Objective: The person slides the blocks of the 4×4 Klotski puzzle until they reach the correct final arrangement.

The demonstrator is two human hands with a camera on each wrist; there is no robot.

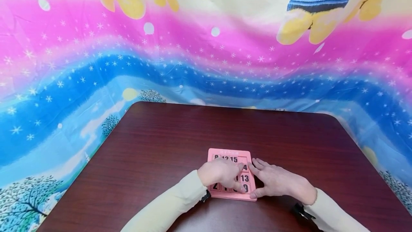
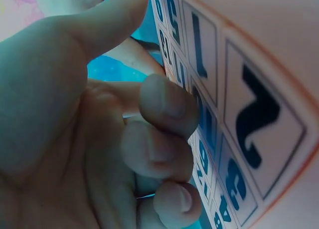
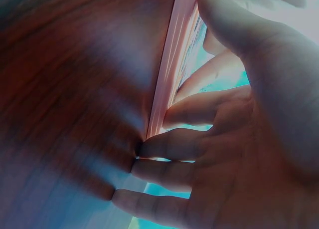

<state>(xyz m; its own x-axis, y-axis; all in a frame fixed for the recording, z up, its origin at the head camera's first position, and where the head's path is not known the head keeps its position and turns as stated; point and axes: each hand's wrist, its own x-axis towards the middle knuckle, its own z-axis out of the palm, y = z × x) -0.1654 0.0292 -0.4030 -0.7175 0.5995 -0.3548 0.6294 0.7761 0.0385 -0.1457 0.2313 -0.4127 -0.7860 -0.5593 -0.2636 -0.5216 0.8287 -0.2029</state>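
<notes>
Pink sliding number puzzle [image 1: 245, 179]: flat on the table, both hands on it

Puzzle lies at lower centre-right of the head frame, on the dark wood-grain table [image 1: 154, 146]. Numbered tiles sit in a pink frame; one empty slot shows at the grid's upper right, next to 15.

Left hand [image 1: 220, 173] is over the tiles from the left. Thumb and index are apart, not clamped on anything; the other three fingers are loosely curled. Index tip is by the partly covered tile ending in 4, thumb tip by the 9. Can't confirm how hard either presses.

Right hand [image 1: 276, 180] is at the right edge: fingers fairly straight and spread, thumb at the lower right corner, index farther up the same side. It braces, not wrapped round.

Handling, my read: light, stiff, probably plastic, not very fragile. Smooth underside likely skates on the tabletop, so brace the frame while pushing tiles. Take hold by the outer rim, opposite sides, clear of the grid. One fingertip per tile should do.
</notes>
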